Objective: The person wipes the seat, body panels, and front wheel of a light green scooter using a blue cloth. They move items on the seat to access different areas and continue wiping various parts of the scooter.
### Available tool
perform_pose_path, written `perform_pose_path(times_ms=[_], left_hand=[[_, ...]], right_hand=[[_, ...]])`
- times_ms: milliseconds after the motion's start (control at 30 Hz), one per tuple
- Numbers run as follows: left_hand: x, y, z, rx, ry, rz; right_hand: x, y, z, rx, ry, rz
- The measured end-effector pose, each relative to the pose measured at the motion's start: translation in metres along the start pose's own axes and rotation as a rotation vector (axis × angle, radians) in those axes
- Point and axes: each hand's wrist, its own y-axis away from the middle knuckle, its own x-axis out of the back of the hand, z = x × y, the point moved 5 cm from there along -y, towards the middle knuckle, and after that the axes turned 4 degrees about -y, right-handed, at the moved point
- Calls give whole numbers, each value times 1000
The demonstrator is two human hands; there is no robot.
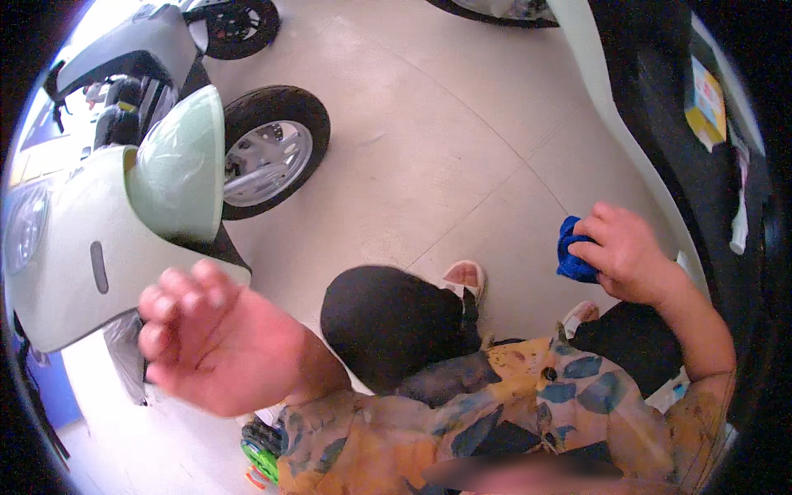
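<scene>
left hand (216,338) near pale green scooter (74,247); right hand (631,254) grips blue cloth (571,252).

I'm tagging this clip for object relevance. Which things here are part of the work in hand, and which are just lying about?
In hand:
- blue cloth, bunched in the right hand
- pale green scooter, nearest the empty, open left hand

Lying about:
- scooter's front wheel
- green toy on the floor
- yellow box at the right
</scene>
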Motion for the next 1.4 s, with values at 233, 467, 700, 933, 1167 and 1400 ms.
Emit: perform_pose_path(times_ms=[233, 467, 700, 933, 1167, 1400], left_hand=[[-2, 18, -17, -101, -628, -469], [-5, 14, -95, -125, -414, -786], [22, 19, -163, -29, -256, -744], [45, 12, -196, 218, -172, -446], [111, 28, -200, 107, -484, -772], [249, 64, -162, 487, -993, -689]], right_hand=[[-19, -18, 1, -7, 20, -131], [-30, -19, 66, -650, -722, -39], [-95, 96, 95, -1246, -1512, 46], [-33, -105, 20, -1191, -713, -486], [-52, -269, 73, -647, -1114, -297], [-19, -396, 114, -602, -1454, 543]])
